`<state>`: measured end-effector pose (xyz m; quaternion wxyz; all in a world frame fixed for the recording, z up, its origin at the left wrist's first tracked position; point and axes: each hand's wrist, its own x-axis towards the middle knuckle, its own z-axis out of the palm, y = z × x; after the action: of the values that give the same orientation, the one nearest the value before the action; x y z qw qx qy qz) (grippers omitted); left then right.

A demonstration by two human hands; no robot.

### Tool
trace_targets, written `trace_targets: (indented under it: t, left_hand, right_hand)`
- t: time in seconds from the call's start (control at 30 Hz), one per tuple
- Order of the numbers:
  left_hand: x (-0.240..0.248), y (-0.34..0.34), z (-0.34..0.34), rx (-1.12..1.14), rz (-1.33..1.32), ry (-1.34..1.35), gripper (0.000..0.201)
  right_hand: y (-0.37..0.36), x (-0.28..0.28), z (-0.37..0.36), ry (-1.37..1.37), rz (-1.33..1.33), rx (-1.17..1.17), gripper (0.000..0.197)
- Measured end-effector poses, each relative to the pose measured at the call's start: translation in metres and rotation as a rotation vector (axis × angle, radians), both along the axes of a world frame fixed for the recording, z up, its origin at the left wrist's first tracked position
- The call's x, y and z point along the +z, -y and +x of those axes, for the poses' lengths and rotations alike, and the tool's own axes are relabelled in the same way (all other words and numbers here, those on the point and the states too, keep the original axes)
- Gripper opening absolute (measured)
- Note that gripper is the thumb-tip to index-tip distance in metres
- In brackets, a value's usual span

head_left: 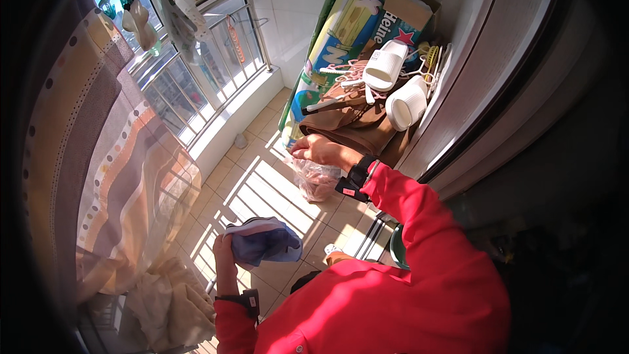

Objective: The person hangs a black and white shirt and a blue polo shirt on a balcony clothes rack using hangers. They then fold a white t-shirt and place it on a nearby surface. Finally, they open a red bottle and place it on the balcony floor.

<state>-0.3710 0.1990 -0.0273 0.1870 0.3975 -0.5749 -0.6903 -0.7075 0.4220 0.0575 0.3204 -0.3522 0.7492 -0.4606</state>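
Left hand [224, 249]: closed on a blue cloth [265, 239] – the cloth bunches to the right of the fingers, low over the tiled floor [252, 187].
Right hand [321, 151]: stretched forward, fingers curled together on the top of a clear plastic bag [316, 180]; whether they truly pinch it I cannot tell for sure, the view is small there.
Direction: the bag hangs just below the right hand, its long side going downward – the right hand is much nearer to it than the left.
Beside the bag: a brown folded cloth [354, 124] on a pile, touching the hand's far side.
Count: two white slippers [396, 85] on the pile, one bag, one blue cloth.
Left side: a striped curtain [98, 157].
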Motion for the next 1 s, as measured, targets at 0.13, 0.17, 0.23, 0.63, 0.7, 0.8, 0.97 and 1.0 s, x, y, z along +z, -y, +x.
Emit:
trace_targets:
  t: [0.13,0.17,0.23,0.63,0.7,0.8,0.97,1.0]
  left_hand:
    - [-0.022,0.01,0.01,0.01,-0.317,0.254,0.022]
    - [-0.027,0.01,0.018,0.015,-0.375,0.271,0.021]
    - [-0.038,0.012,0.035,0.024,-0.414,0.326,0.022]
    - [-0.09,0.043,0.101,-0.063,-0.438,0.406,0.022]
    - [-0.091,0.042,0.1,-0.042,-0.41,0.372,0.024]
    - [-0.095,0.042,0.095,-0.045,-0.301,0.34,0.028]
    - [-0.107,0.048,0.089,-0.067,-0.255,0.308,0.025]
    - [-0.107,0.049,0.088,-0.076,-0.234,0.297,0.025]
  right_hand:
    - [-0.009,0.014,-0.075,-0.962,0.163,-0.246,0.013]
    - [-0.011,0.012,-0.09,-1.133,0.24,-0.32,0.013]
    - [-0.015,0.006,-0.118,-1.289,0.449,-0.314,0.013]
    - [-0.071,0.037,-0.115,-1.263,0.362,-0.378,0.022]
    - [-0.077,0.048,-0.103,-1.206,0.205,-0.547,0.026]
    - [-0.09,0.056,-0.084,-1.149,0.036,-0.765,0.035]
    - [-0.103,0.051,-0.056,-1.011,-0.337,-0.941,0.032]
    - [-0.102,0.049,-0.049,-0.974,-0.399,-0.998,0.033]
